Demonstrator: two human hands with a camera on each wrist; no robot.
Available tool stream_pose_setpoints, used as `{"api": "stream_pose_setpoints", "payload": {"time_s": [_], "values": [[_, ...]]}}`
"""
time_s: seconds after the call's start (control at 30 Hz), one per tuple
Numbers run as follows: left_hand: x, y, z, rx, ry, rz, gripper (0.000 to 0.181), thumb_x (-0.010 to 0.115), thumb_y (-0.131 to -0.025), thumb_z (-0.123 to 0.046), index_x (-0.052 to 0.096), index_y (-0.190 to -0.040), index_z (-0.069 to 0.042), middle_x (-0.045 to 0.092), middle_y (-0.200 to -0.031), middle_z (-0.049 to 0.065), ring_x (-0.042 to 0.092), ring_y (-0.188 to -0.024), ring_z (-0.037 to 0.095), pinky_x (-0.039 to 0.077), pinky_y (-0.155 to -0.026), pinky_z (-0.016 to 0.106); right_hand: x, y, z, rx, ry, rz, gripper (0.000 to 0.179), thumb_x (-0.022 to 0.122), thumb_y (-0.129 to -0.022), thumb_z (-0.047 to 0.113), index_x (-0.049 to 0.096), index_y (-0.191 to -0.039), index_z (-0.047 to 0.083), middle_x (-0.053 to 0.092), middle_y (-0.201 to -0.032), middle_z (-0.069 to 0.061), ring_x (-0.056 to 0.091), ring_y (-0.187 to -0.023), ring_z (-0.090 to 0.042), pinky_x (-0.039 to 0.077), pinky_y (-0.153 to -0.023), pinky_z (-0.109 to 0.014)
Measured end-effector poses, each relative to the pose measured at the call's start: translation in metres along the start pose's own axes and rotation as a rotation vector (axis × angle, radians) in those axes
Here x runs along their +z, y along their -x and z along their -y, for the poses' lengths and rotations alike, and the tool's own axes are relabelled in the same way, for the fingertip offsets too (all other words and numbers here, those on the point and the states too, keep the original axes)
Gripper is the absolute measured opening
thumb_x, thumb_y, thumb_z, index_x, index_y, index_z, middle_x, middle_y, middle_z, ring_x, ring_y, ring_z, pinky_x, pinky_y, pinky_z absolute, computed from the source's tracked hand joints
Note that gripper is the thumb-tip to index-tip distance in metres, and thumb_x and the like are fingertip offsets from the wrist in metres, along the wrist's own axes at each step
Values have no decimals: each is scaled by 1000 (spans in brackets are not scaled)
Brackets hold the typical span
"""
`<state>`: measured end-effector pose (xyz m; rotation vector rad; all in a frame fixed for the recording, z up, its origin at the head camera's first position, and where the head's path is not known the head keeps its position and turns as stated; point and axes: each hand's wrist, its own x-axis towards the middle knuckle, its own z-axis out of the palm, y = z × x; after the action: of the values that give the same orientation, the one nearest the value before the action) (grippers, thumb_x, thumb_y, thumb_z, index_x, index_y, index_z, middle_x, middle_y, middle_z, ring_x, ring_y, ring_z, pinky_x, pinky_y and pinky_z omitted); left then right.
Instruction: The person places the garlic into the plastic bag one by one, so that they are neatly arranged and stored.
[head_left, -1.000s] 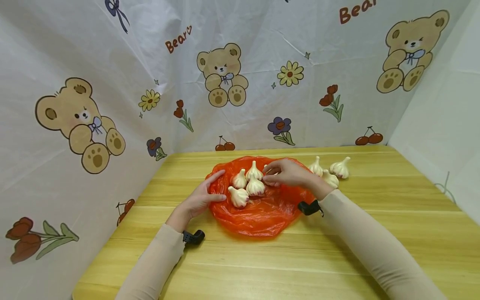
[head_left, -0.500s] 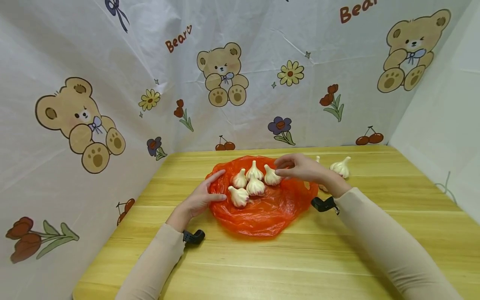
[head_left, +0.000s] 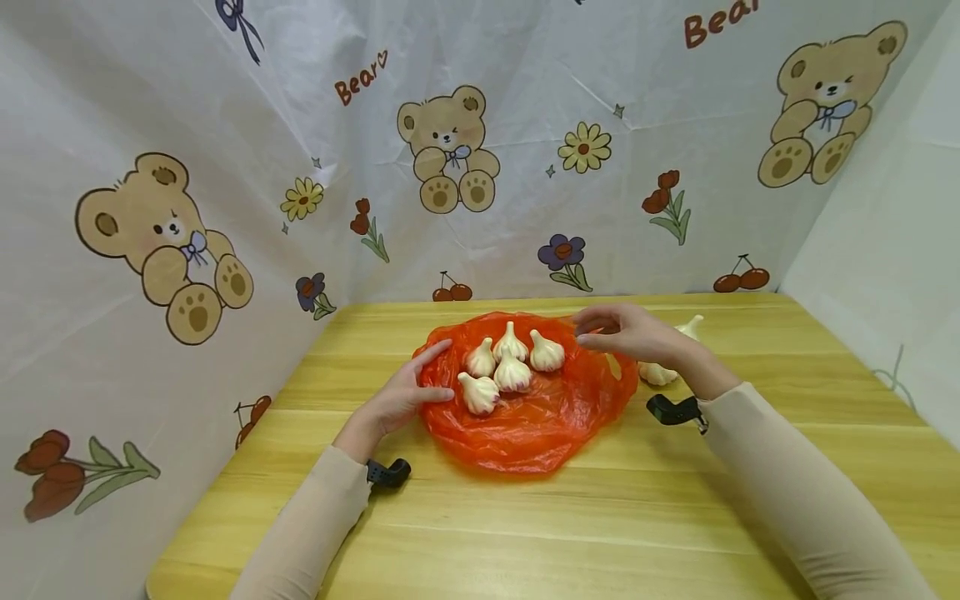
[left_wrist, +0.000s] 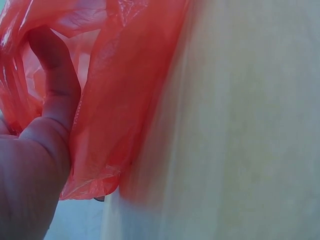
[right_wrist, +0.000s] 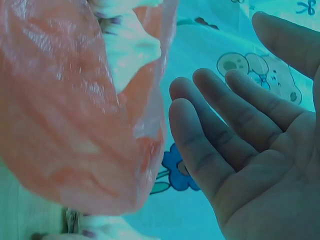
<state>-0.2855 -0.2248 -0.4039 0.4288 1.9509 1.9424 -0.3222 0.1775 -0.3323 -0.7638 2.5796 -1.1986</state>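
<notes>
A red plastic bag (head_left: 517,442) lies spread on the table with several garlic bulbs (head_left: 513,372) grouped in its opening. At the bag's left edge my left hand (head_left: 393,402) has thumb and fingers spread, touching the plastic. The left wrist view shows its thumb (left_wrist: 60,90) inside a fold of the red plastic. Above the bag's right side, my right hand (head_left: 626,335) hovers with nothing in it. Its fingers look extended and apart from the bag in the right wrist view. Near that hand sits a garlic bulb (head_left: 657,374); another bulb (head_left: 691,326) behind it is partly hidden.
The wooden table (head_left: 525,533) extends in front of the bag. Behind it hangs a white curtain (head_left: 517,250) printed with bears and flowers. A thin cable (head_left: 896,375) shows at the far right edge.
My right hand has drawn back to the right from the bulbs in the bag, uncovering the rightmost one there. My left hand stays at the bag's left edge.
</notes>
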Motion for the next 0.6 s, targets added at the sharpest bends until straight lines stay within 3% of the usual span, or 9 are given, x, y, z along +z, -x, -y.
{"api": "stream_pose_setpoints", "payload": {"time_s": [0.17, 0.37, 0.6], "values": [[0, -1, 1, -7, 7, 4, 92, 66, -91, 8, 25, -164, -29, 20, -169, 10, 45, -142, 34, 55, -103, 43, -7, 8, -5, -3, 5, -10, 52, 67, -100, 40, 59, -142, 11, 68, -136, -13, 65, -123, -29, 56, -102, -48], [0, -1, 0, 0, 16, 6, 92, 67, -91, 7, 25, -164, -29, 19, -170, 11, 44, -143, 34, 55, -103, 42, -17, 19, -14, -1, -13, -36, 50, 67, -101, 33, 57, -142, 6, 66, -136, -18, 67, -119, -30, 59, -94, -47], [-1, -1, 2, -6, 21, 3, 92, 68, -90, 7, 26, -164, -29, 20, -169, 9, 41, -145, 34, 55, -104, 41, -27, 33, -26, 3, 22, -73, 51, 68, -100, 34, 56, -143, 8, 66, -137, -16, 66, -122, -33, 58, -99, -51]]}}
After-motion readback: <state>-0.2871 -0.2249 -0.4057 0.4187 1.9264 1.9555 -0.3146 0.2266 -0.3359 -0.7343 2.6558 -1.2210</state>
